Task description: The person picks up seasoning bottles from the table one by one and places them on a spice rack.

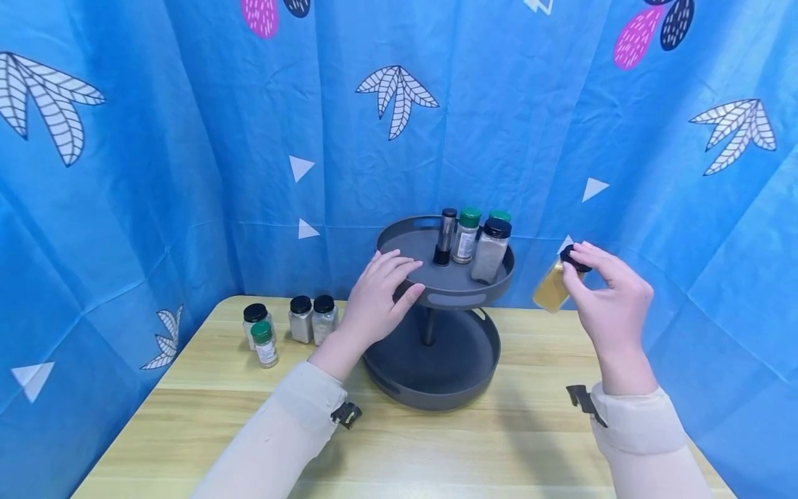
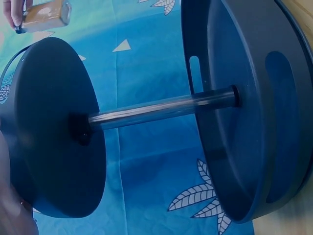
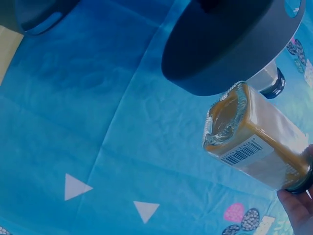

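My right hand (image 1: 614, 294) pinches the black cap of a spice jar (image 1: 551, 287) filled with yellow-brown powder. It holds the jar tilted in the air, to the right of a dark grey two-tier round tray (image 1: 445, 298). In the right wrist view the base and barcode label of the spice jar (image 3: 264, 142) face the camera. My left hand (image 1: 380, 294) lies at the left rim of the upper tier, fingers fairly straight. On that tier stand a slim black-and-silver container (image 1: 445, 235), a green-capped jar (image 1: 466, 235), a black-capped jar (image 1: 491, 251) and another green cap behind.
At the table's left stand two black-capped jars (image 1: 300, 320) side by side, another black-capped jar (image 1: 255, 319) and a small green-capped jar (image 1: 264, 346). The wooden table (image 1: 436, 450) meets a blue patterned curtain (image 1: 349, 173) behind. A metal post (image 2: 161, 110) joins the tiers.
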Demonstrator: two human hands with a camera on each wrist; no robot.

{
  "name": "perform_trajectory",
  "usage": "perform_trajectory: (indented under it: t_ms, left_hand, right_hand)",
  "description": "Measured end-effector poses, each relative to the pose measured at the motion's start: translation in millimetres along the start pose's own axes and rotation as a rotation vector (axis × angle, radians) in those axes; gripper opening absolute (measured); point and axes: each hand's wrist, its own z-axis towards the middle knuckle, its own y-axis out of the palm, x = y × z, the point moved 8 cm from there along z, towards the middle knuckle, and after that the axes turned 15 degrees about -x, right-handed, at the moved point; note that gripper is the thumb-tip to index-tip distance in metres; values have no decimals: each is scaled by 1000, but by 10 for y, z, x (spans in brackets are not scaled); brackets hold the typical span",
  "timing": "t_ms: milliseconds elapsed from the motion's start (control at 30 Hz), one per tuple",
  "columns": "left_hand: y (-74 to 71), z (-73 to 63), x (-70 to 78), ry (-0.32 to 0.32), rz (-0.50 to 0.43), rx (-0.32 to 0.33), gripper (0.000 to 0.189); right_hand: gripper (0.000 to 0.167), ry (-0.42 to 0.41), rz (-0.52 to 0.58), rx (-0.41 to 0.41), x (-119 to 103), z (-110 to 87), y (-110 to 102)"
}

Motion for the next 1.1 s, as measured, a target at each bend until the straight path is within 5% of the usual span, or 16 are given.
perform_trajectory:
  t_ms: [467,833,1100]
  left_hand:
    - [13,-14,43,-23,22,17,65]
    - [-4,-2,87,-21,49,41,64]
    - [17,-7,107,-32,63,45,60]
  right_hand:
    - [20,1,92,35,-153,97,59]
    - [18,-11,229,78,-532,178,38]
    - [20,-12,263,72,-422,221,163]
